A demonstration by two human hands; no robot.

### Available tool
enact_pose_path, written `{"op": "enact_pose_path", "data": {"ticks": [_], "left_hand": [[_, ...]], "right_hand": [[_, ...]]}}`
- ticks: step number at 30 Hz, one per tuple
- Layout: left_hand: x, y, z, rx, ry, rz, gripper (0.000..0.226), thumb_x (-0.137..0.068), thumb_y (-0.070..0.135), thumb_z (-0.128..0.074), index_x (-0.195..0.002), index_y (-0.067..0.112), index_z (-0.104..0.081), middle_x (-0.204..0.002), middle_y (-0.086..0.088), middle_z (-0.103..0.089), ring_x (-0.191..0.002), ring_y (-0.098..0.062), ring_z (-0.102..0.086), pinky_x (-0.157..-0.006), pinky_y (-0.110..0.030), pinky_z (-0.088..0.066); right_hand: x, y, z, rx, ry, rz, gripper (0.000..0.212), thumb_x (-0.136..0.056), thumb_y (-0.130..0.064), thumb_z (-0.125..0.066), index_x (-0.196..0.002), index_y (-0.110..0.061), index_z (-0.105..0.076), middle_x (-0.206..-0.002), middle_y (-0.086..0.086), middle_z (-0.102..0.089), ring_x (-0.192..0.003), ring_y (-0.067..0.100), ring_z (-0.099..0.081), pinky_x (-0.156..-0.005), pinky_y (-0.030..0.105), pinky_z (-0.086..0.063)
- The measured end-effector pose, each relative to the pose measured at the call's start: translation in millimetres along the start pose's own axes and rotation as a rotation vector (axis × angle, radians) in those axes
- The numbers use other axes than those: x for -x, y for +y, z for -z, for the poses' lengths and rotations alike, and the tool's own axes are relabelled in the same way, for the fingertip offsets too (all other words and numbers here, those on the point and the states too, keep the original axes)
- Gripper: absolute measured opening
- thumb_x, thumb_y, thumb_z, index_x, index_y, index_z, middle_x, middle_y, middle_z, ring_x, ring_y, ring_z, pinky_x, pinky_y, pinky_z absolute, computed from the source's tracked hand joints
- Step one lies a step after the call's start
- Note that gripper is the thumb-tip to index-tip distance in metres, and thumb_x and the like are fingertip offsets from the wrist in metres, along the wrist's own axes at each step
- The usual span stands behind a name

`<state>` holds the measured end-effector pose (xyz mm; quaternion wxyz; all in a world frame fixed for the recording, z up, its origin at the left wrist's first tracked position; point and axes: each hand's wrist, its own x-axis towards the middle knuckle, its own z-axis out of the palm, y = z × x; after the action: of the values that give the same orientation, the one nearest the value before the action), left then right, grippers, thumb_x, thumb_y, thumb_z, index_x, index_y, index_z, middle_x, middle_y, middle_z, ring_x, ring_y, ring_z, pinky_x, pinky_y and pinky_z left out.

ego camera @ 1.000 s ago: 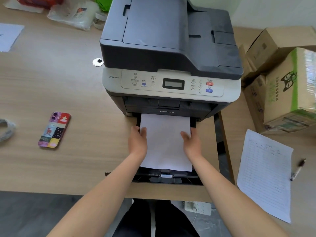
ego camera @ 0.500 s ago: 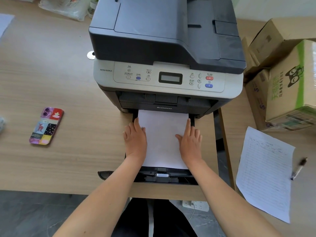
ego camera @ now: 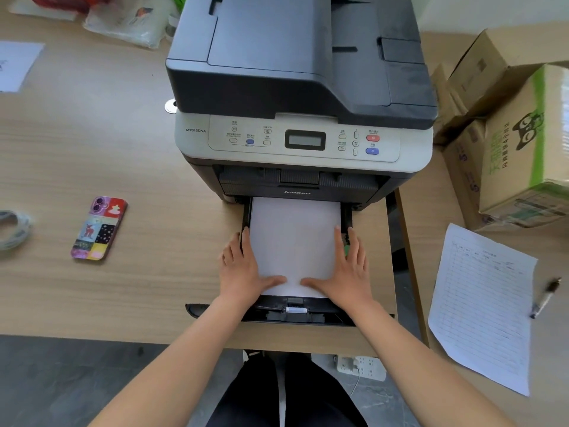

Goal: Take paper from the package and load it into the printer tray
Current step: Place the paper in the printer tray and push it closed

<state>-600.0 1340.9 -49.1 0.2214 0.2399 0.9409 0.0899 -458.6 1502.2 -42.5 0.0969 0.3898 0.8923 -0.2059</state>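
Observation:
A grey and black printer (ego camera: 301, 87) stands on the wooden desk. Its black paper tray (ego camera: 295, 312) is pulled out toward me. A stack of white paper (ego camera: 294, 241) lies in the tray, its far end under the printer. My left hand (ego camera: 246, 269) rests flat on the stack's left edge, fingers forward, thumb across the near end. My right hand (ego camera: 345, 269) lies flat on the right edge in the same way. Both thumbs nearly meet on the paper's near end. No paper package is recognisable in view.
A phone (ego camera: 98, 228) in a colourful case lies left of the tray. A printed sheet (ego camera: 483, 303) and a pen (ego camera: 546, 297) lie on the right. Cardboard boxes (ego camera: 508, 134) stand at the right. A power strip (ego camera: 360, 366) sits on the floor.
Both hands slid outward and back along the paper's sides, and the thumbs now spread across the near end. The paper sits squarer in the tray.

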Motion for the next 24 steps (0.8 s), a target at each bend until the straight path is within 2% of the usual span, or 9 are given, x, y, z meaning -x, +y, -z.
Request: {"op": "enact_pose_path", "data": {"ticks": [4,7,9,12,15,17,19,22,24], "left_hand": [[0.6,9.0,4.8,-0.013,0.015,0.028,0.142,-0.052,0.078,-0.071,-0.155,0.009,-0.001,-0.158,-0.017,-0.015,-0.145,-0.034,-0.020,-0.118,-0.041,-0.021],[1.7,8.3,12.3,-0.014,0.008,0.002,0.132,-0.058,0.074,-0.072,-0.154,0.010,-0.009,-0.157,-0.017,-0.016,-0.143,-0.035,-0.022,-0.117,-0.042,-0.023],[-4.9,6.1,27.2,0.054,0.072,-0.049,0.103,-0.071,0.066,-0.068,-0.150,0.015,-0.026,-0.152,-0.015,-0.024,-0.137,-0.036,-0.028,-0.112,-0.044,-0.029],[-16.7,-0.2,58.2,0.198,0.193,-0.075,0.045,-0.091,0.038,-0.058,-0.131,0.017,-0.052,-0.135,-0.013,-0.043,-0.120,-0.034,-0.040,-0.099,-0.041,-0.039],[-17.6,-8.3,76.8,0.327,0.106,-0.101,0.021,-0.094,0.012,-0.053,-0.113,0.008,-0.062,-0.116,-0.013,-0.059,-0.100,-0.027,-0.054,-0.083,-0.033,-0.046],[-11.9,-15.8,75.0,0.299,0.002,-0.075,0.017,-0.094,0.008,-0.052,-0.105,0.004,-0.065,-0.109,-0.015,-0.064,-0.094,-0.029,-0.060,-0.077,-0.032,-0.047],[-7.4,-24.9,64.2,0.257,-0.093,-0.043,0.020,-0.093,0.004,-0.049,-0.103,0.004,-0.067,-0.109,-0.017,-0.067,-0.098,-0.033,-0.063,-0.081,-0.036,-0.051],[-2.9,-33.0,53.0,0.269,-0.074,-0.039,0.035,-0.091,-0.005,-0.042,-0.108,0.008,-0.071,-0.116,-0.014,-0.067,-0.101,-0.030,-0.063,-0.086,-0.035,-0.053],[2.2,-35.0,48.5,0.236,-0.027,-0.046,0.041,-0.090,-0.006,-0.041,-0.112,0.010,-0.072,-0.118,-0.010,-0.064,-0.105,-0.029,-0.061,-0.088,-0.035,-0.052]], "right_hand": [[-4.7,-10.2,5.4,-0.018,-0.031,-0.068,0.141,-0.052,-0.073,-0.074,-0.152,-0.028,0.015,-0.162,0.007,0.007,-0.148,0.032,-0.004,-0.118,0.046,-0.024],[-6.5,-9.6,15.8,-0.065,-0.006,-0.049,0.118,-0.069,-0.068,-0.066,-0.154,-0.020,0.001,-0.159,0.010,-0.009,-0.144,0.032,-0.015,-0.115,0.046,-0.032],[-10.9,-3.6,32.5,-0.148,0.078,-0.046,0.088,-0.086,-0.060,-0.052,-0.152,-0.011,-0.019,-0.151,0.011,-0.029,-0.138,0.031,-0.026,-0.112,0.045,-0.034],[-17.5,5.4,62.8,-0.137,0.089,-0.043,0.048,-0.096,-0.025,-0.049,-0.139,-0.005,-0.044,-0.138,0.017,-0.045,-0.130,0.034,-0.033,-0.109,0.043,-0.032],[-13.5,12.1,80.7,-0.165,0.005,-0.108,0.039,-0.093,-0.007,-0.042,-0.130,-0.001,-0.054,-0.132,0.020,-0.050,-0.124,0.038,-0.040,-0.108,0.041,-0.034],[-4.1,15.7,82.4,-0.228,-0.063,-0.150,0.041,-0.094,-0.006,-0.039,-0.132,-0.004,-0.055,-0.135,0.020,-0.051,-0.127,0.037,-0.042,-0.110,0.040,-0.035],[6.9,15.4,78.9,-0.267,-0.163,-0.186,0.041,-0.098,-0.012,-0.038,-0.136,-0.005,-0.051,-0.140,0.019,-0.050,-0.130,0.034,-0.044,-0.111,0.039,-0.036],[21.3,10.0,69.6,-0.339,-0.280,-0.222,0.045,-0.101,-0.012,-0.037,-0.144,-0.001,-0.040,-0.150,0.016,-0.043,-0.137,0.029,-0.041,-0.112,0.034,-0.032],[25.2,7.0,63.3,-0.358,-0.309,-0.254,0.049,-0.099,-0.006,-0.038,-0.147,0.000,-0.033,-0.152,0.015,-0.039,-0.133,0.028,-0.046,-0.107,0.029,-0.035]]}}
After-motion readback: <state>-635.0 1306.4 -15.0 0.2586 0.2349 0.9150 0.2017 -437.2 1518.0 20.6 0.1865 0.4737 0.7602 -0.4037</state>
